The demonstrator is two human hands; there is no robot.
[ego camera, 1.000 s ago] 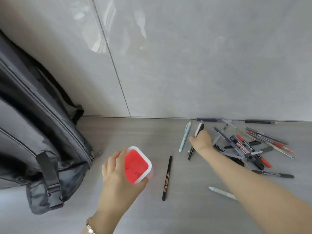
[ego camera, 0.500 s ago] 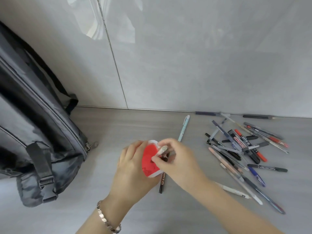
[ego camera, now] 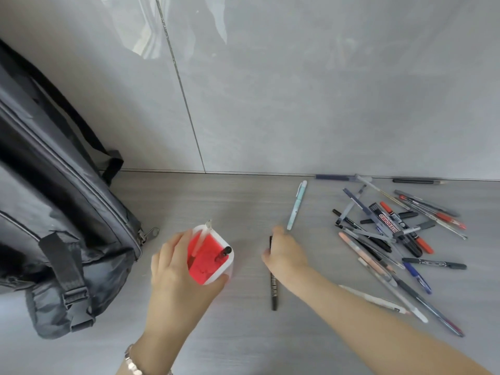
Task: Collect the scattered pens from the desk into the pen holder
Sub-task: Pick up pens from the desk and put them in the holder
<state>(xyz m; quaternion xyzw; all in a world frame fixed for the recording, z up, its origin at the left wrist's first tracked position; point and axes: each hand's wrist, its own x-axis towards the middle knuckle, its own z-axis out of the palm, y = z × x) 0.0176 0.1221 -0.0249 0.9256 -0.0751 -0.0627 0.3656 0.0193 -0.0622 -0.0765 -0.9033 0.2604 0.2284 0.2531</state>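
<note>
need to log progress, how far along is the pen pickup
Done: two pens stand in the red pen holder, which the left hand steadies. In hand: the right hand is on the long black pen. Left: the light blue pen and the whole pen pile by the wall.

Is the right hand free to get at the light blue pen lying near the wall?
Probably yes. The right hand hovers over the black pen, and the light blue pen lies alone just beyond its fingertips, clear of the pile, nothing between.
</note>
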